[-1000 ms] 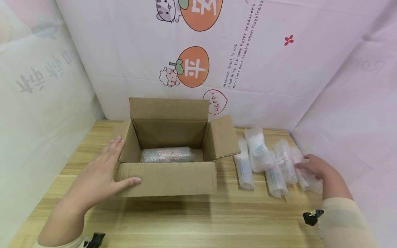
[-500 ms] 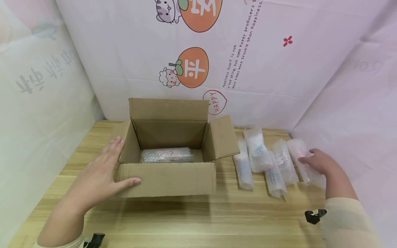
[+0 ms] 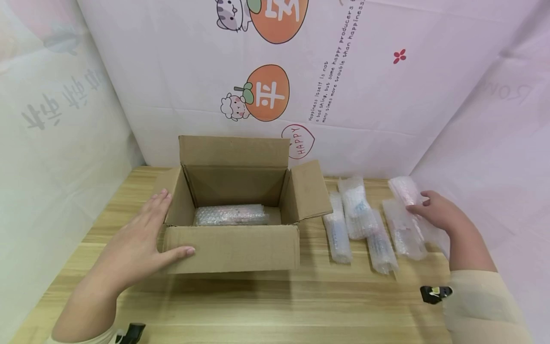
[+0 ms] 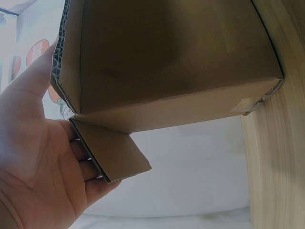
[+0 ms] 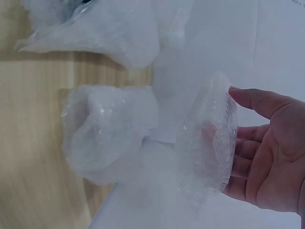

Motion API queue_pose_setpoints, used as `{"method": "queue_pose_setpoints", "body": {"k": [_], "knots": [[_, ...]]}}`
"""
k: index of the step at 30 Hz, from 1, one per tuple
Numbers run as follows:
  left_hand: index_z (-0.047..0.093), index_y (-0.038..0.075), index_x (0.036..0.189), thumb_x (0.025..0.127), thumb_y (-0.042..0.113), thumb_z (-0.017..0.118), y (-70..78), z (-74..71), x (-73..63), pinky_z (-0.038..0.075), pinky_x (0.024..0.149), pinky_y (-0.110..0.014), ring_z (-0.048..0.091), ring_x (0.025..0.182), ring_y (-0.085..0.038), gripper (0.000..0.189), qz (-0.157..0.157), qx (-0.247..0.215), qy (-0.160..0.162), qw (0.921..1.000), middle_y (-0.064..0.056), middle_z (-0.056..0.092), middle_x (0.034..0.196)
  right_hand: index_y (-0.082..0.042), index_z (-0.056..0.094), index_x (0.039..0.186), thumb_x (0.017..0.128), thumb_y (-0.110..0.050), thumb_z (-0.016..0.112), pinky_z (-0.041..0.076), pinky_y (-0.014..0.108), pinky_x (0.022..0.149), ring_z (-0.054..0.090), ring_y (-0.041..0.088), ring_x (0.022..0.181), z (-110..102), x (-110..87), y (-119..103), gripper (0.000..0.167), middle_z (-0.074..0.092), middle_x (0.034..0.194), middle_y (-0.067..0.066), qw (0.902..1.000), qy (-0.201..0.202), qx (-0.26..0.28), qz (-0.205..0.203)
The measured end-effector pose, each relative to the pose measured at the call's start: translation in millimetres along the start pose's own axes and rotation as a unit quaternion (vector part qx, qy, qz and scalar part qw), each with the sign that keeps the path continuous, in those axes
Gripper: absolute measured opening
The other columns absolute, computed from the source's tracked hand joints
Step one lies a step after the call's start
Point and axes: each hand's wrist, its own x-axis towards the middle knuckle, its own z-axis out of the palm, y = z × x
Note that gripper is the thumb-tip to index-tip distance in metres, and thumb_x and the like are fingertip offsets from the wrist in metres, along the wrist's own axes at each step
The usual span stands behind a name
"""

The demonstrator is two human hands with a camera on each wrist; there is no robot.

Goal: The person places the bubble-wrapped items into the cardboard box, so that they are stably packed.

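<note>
My left hand (image 3: 133, 243) rests against the left side of an open cardboard box (image 3: 232, 251), its thumb over the front flap. In the left wrist view, its fairly straight fingers lie behind a side flap (image 4: 116, 152). One bubble-wrapped package (image 3: 229, 215) lies inside the box. At the far right, my right hand (image 3: 442, 215) pinches another bubble-wrapped package (image 3: 404, 188) between thumb and fingers. The right wrist view shows this package (image 5: 209, 143) raised off the table, with a pinkish tint inside; the wrap blurs what it contains.
Several bubble-wrapped packages (image 3: 337, 234) lie on the wooden table (image 3: 343, 306) right of the box, one (image 3: 401, 234) just under the held package. White printed sheeting (image 3: 365, 95) walls the back and both sides. The box's right flap (image 3: 311, 188) sticks out toward the packages.
My right hand has lifted the rightmost package off the table and moved it slightly up and back, over its neighbour, which has shifted slightly. My left hand and the box have stayed put.
</note>
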Motion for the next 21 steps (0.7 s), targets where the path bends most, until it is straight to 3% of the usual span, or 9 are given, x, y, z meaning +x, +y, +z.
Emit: {"method": "queue_pose_setpoints", "body": {"k": [10,21], "knots": [[-0.001,0.017,0.159,0.078,0.078,0.059,-1.3,1.3,0.2,0.027,0.113,-0.065,0.008,0.153,-0.03,0.118,0.001,0.002,-0.001,1.0,-0.002,-0.001,0.166,0.015,0.01,0.149,0.098,-0.056,0.047,0.043,0.069,0.091,0.041,0.061,0.12,-12,-0.8,-28,0.096,0.033,0.138,0.045,0.9997,0.008,0.004,-0.023],[-0.002,0.018,0.159,0.078,0.078,0.059,-1.6,0.9,1.0,0.026,0.114,-0.064,0.008,0.153,-0.03,0.118,0.0,0.002,-0.002,1.0,-0.002,-0.002,0.166,0.007,0.007,0.154,0.096,-0.06,0.048,0.039,0.071,0.096,0.037,0.059,0.126,-23,-9.3,-77,0.097,0.031,0.145,0.04,0.9986,0.014,-0.007,-0.05]]}}
